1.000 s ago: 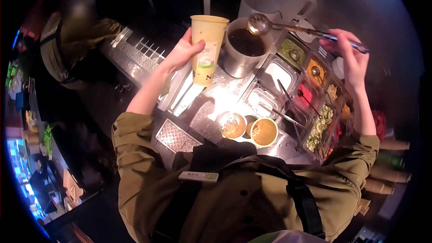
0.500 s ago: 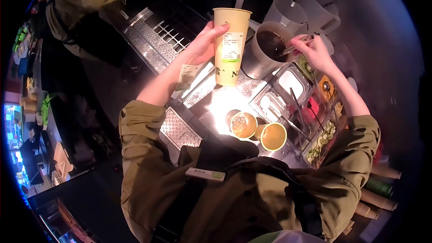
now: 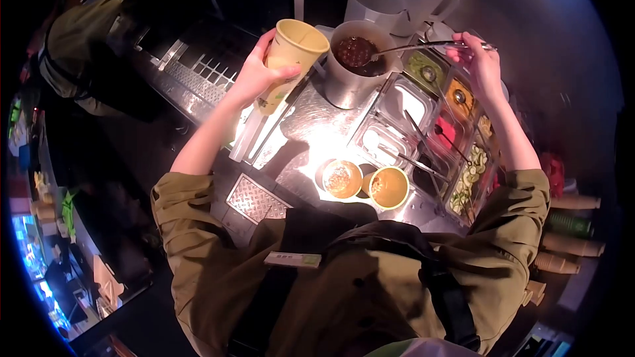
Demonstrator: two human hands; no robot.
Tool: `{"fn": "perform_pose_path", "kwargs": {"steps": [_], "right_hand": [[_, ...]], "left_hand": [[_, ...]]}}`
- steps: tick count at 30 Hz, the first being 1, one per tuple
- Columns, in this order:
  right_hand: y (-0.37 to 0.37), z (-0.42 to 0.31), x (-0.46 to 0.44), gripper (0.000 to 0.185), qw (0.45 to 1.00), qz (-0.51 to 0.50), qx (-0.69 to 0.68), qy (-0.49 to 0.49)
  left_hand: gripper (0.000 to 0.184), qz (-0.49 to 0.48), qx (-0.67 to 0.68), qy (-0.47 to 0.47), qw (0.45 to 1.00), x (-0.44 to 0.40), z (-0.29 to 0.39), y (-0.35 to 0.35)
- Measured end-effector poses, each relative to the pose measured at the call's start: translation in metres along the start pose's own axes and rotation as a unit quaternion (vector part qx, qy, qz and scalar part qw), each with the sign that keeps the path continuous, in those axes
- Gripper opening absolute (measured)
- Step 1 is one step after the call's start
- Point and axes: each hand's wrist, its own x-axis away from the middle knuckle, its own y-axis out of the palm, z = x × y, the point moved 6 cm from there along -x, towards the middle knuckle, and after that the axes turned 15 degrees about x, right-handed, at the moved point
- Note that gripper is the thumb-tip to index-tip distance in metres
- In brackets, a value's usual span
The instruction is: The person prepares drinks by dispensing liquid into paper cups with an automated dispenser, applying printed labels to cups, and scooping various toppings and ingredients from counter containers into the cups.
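the yellow cup [image 3: 290,58] tilts just beside the metal pot [image 3: 347,92], held up by the left hand [image 3: 258,74], thumb across its side, forearm stretched forward. the ladle [image 3: 423,45] reaches into the pot's mouth; the right hand [image 3: 480,63], raised, grips its handle near the end, fingers curled.

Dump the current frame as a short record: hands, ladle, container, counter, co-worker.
left_hand: left hand grips a tall yellow paper cup, mouth up and tilted
right_hand: right hand holds a ladle by its handle
ladle_bowl: inside the mouth of a metal container, with dark beads; depth unclear
behind_container: translucent jugs
counter: two filled cups side by side near the person's front
right_side: topping trays, some with utensils
co-worker: person in an olive top, upper left; hands not clear
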Motion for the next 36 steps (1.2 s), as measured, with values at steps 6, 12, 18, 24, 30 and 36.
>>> {"fn": "perform_pose_path", "kwargs": {"steps": [6, 12, 18, 24, 30, 36], "right_hand": [[-0.011, -0.044, 0.012, 0.026, 0.994, 0.028, 0.065, -0.086], [-0.004, -0.045, 0.021, 0.024, 0.987, 0.028, 0.081, -0.133], [-0.018, -0.027, 0.019, 0.025, 0.996, 0.091, 0.01, -0.022], [-0.007, -0.106, 0.058, 0.027, 0.976, -0.018, 0.052, -0.211], [0.049, -0.147, 0.145, 0.021, 0.69, -0.203, 0.335, -0.608], [-0.017, -0.134, 0.125, 0.022, 0.913, -0.059, 0.095, -0.392]], "left_hand": [[0.081, -0.065, -0.103, 0.027, 0.992, -0.004, 0.013, 0.021], [0.078, -0.098, -0.124, 0.009, 0.987, -0.008, 0.017, 0.034], [0.077, -0.111, -0.136, -0.021, 0.984, -0.012, 0.015, 0.031], [0.077, -0.131, -0.116, -0.023, 0.984, -0.014, 0.029, 0.047], [0.102, -0.136, -0.085, 0.088, 0.983, -0.002, 0.047, 0.057], [0.105, -0.079, -0.044, 0.113, 0.989, 0.02, 0.037, 0.045]]}}
